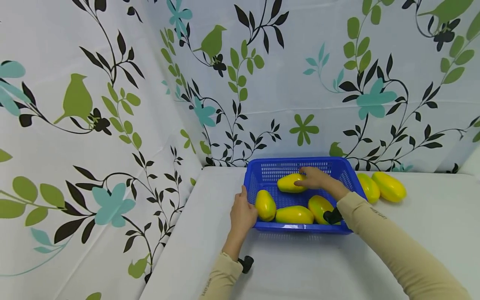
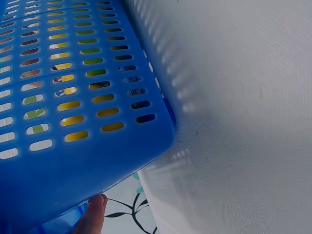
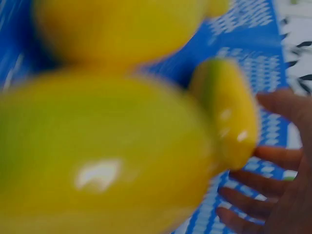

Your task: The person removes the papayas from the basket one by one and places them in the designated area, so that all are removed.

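A blue plastic basket (image 1: 300, 227) holds several shiny yellow papayas with greenish patches. At its left front corner is my left hand (image 1: 241, 212), gripping the rim with the index finger stretched along the side; the other fingers are partly hidden. In the left wrist view only one fingertip (image 2: 95, 214) shows, against the rim. My right hand (image 1: 316, 178) reaches into the basket at the right end of the rear papaya (image 1: 290, 183). The right wrist view shows its fingers (image 3: 251, 185) spread loosely, with thumb and forefinger at the papaya's (image 3: 231, 117) edge. Two papayas fill the near foreground there, blurred.
Along the basket's front lie a papaya (image 1: 265, 205) at the left, another (image 1: 294, 215) lengthwise and a third (image 1: 319, 207) at the right. Two more papayas (image 1: 389, 186) rest on the white table (image 1: 431, 225) right of the basket. A patterned cloth (image 1: 300, 83) hangs behind.
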Motion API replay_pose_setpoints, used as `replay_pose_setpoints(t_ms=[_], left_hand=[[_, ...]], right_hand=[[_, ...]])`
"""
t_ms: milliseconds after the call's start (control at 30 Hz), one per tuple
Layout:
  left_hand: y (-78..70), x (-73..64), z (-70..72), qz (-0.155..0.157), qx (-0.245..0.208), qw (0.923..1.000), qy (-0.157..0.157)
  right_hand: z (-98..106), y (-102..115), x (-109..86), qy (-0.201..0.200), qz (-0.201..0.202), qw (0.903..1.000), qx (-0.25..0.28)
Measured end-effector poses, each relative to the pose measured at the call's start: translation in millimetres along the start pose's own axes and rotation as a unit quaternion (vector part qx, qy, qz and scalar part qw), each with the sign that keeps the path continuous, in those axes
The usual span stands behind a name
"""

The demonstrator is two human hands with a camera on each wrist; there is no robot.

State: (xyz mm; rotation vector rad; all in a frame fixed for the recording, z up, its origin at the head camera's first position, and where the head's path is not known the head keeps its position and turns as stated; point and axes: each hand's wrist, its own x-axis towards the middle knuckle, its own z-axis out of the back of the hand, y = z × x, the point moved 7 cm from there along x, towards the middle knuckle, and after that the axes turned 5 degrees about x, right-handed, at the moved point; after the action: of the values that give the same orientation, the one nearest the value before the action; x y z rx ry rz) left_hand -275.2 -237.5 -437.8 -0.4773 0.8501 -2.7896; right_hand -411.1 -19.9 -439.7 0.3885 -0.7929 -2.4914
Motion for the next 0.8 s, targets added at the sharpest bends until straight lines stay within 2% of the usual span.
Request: replay_pose_setpoints(t_ms=[233,567,800], left_hand=[[0.9,0.5,-1.6,-0.003,0.002,1.0000,-0.002],[-1.3,1.3,1.9,-0.006,0.012,0.9999,-0.008],[-0.9,-0.2,-1.5,0.003,0.015,0.9999,-0.005]], right_hand=[[-10,-9,2.5,0.005,0.001,0.9999,0.016],[-3,-4,5.2,-0.020,-0.001,0.9998,-0.001],[-9,1,4.2,0.001,0.021,0.9996,0.020]])
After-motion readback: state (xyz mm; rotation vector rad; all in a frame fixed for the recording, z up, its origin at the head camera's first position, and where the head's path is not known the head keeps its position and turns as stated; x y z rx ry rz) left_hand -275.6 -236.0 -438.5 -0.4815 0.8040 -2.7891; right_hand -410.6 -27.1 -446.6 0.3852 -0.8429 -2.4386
